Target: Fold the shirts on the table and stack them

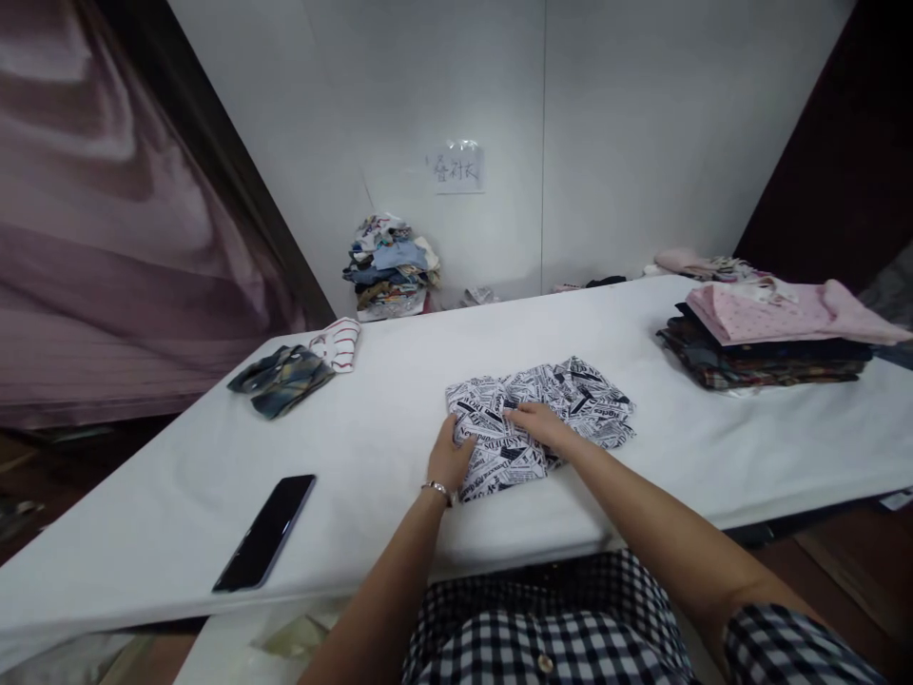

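A black-and-white newspaper-print shirt (499,466) lies partly folded on the white-covered table (371,447), close to the front edge. My left hand (451,459), with a bracelet at the wrist, grips the left side of the shirt, its thumb on top and the other fingers partly hidden. Across the middle of the same shirt reaches my right hand (540,423), its fingers closed on the fabric near a fold. The right part of the shirt spreads out flat beyond that hand.
A phone (265,533) lies at the front left. Behind it are a plaid garment (285,379) and a red-striped white one (340,344). Folded clothes topped by a pink garment (777,312) stand at right. A clothes heap (392,262) rises against the wall beneath a paper sign (456,169).
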A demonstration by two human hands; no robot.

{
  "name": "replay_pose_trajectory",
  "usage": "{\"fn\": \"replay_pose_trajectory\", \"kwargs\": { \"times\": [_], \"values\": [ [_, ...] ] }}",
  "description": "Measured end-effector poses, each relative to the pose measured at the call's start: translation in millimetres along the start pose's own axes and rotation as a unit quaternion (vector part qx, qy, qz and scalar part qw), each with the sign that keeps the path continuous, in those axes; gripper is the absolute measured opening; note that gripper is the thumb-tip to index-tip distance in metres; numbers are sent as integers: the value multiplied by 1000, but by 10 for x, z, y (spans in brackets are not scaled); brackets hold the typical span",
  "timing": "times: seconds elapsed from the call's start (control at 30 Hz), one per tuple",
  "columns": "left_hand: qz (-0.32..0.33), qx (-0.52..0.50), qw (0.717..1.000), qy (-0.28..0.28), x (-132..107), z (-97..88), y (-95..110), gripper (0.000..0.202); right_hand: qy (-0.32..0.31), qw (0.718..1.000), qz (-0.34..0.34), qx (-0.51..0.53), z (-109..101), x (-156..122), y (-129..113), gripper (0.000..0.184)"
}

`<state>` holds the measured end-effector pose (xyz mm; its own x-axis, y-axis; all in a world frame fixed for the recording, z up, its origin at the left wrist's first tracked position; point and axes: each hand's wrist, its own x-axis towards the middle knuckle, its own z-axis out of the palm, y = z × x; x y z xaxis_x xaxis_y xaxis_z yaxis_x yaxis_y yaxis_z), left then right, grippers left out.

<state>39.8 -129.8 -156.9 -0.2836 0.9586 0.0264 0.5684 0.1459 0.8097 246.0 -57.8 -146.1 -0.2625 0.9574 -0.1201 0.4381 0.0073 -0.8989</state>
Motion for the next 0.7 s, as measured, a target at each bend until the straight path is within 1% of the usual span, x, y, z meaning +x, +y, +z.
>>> {"fn": "replay_pose_trajectory", "kwargs": {
  "times": [0.07,0.13,0.23,0.3,0.37,0.43,0.53,0.6,0.7],
  "values": [
    [-4,-7,1000,6,-13,31,20,63,-1,998,23,-58,-50,113,-82,53],
    [-6,-25,1000,9,-12,44,30,65,0,996,31,-87,-52,232,-160,53],
    [-10,-52,999,14,2,47,15,70,11,993,15,-117,0,374,-241,38],
    [-25,-74,997,15,4,56,-7,76,35,989,-7,-144,22,439,-266,30],
    [-46,-92,995,13,-7,79,-27,82,64,983,-17,-173,12,485,-257,30],
    [-55,-101,993,10,-25,105,-40,85,76,976,-10,-204,-18,515,-210,30],
    [-61,-122,991,4,-46,116,-36,80,60,968,5,-243,-53,535,-109,29],
    [-89,-124,988,7,-55,93,-13,73,51,964,5,-261,-56,538,-61,35],
    [-119,-73,990,24,-94,37,47,56,41,958,-1,-285,-53,541,-48,41]
  ]
}}
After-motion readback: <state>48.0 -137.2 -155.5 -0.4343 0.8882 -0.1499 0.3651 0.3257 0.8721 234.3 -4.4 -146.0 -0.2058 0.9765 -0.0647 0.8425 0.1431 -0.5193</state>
